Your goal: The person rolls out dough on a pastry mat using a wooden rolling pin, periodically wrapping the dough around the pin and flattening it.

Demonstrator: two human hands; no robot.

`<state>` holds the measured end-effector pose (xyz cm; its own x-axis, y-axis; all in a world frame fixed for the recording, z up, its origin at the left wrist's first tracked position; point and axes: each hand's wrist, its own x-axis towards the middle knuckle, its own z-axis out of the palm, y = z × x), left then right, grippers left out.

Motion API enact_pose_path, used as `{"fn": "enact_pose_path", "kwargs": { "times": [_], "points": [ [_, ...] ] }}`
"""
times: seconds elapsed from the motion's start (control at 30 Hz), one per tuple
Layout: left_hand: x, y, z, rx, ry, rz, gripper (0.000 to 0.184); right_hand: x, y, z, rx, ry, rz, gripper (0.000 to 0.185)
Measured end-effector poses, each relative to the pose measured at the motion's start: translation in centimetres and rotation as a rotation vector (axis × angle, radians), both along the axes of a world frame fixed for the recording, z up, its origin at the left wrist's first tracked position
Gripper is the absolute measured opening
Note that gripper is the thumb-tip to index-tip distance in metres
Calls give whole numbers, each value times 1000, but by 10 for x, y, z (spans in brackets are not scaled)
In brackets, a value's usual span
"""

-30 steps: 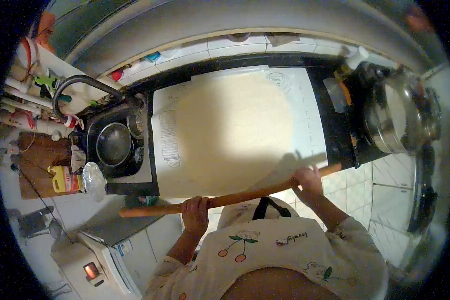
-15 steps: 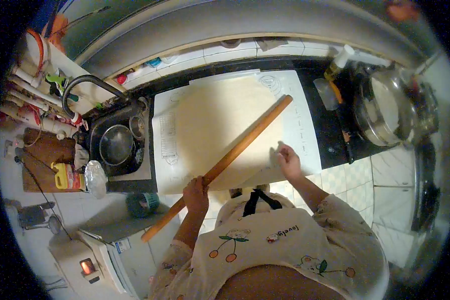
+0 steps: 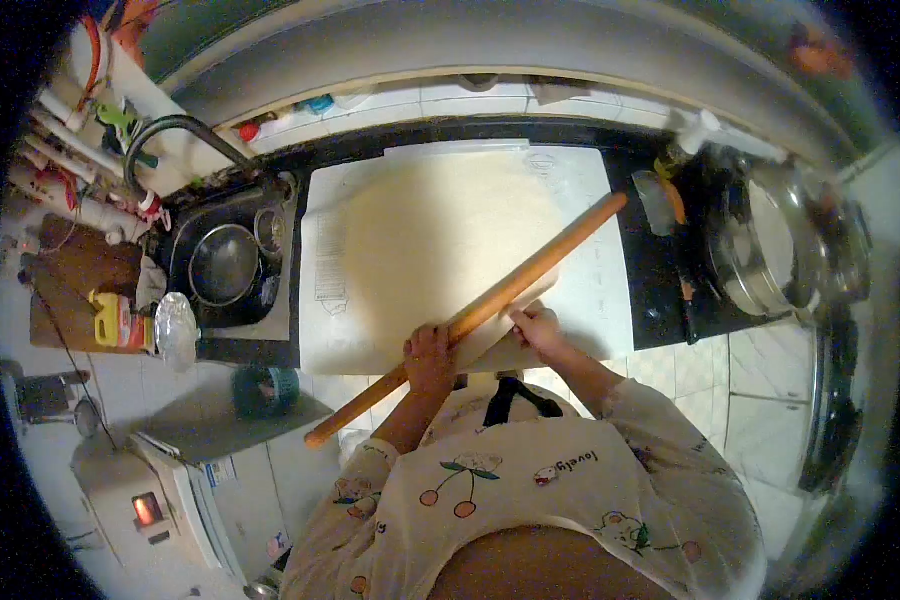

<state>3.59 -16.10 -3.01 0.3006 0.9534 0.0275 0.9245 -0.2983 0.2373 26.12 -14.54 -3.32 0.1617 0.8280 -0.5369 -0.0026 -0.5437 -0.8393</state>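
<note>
A long wooden rolling pin [image 3: 540,262] lies slantwise above a wide, thin pale dough sheet [image 3: 440,230], its upper end to the right. My left hand [image 3: 431,360] is wrapped round the pin below its middle, near the front edge of the white printed mat [image 3: 595,290]. Just right of the pin, my right hand [image 3: 537,330] is closed in a pinch on the near right edge of the dough sheet, which is partly lifted there. The pin's lower end sticks out past the counter's front edge.
At the left, a sink [image 3: 280,315] holds a pan [image 3: 224,265] beneath a black faucet [image 3: 185,122]. A foil-covered item [image 3: 176,330] and a yellow bottle [image 3: 106,318] are beside it. Steel pots [image 3: 755,240] and a knife [image 3: 688,308] are on the right.
The right hand let go of the rolling pin, then moved left and closed on the dough edge. The pin swung from nearly level to a steep slant, still in the left hand.
</note>
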Motion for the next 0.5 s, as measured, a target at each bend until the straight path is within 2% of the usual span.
{"fn": "enact_pose_path", "kwargs": {
  "times": [0.03,0.13,0.23,0.27,0.33,0.37,0.4,0.43,0.5],
  "points": [
    [4,-1,10,-6,-15,-9,47,0,2,-8,84,-30,12,28],
    [14,-1,28,-43,-19,-7,46,1,23,-4,401,-394,166,32],
    [17,17,23,-127,37,63,45,0,52,-15,565,-350,256,30],
    [14,25,26,-168,35,91,44,-1,55,6,521,-387,326,22],
    [11,38,31,-204,62,129,42,-4,62,33,740,-471,421,18],
    [12,39,26,-73,34,150,43,-5,67,44,853,-510,466,18],
    [15,40,16,58,9,168,43,3,71,53,854,-705,695,29],
    [19,40,15,187,-17,183,43,7,74,55,935,-815,769,34],
    [31,41,13,13,35,92,45,13,80,56,1094,-1039,910,44]
  ]
}}
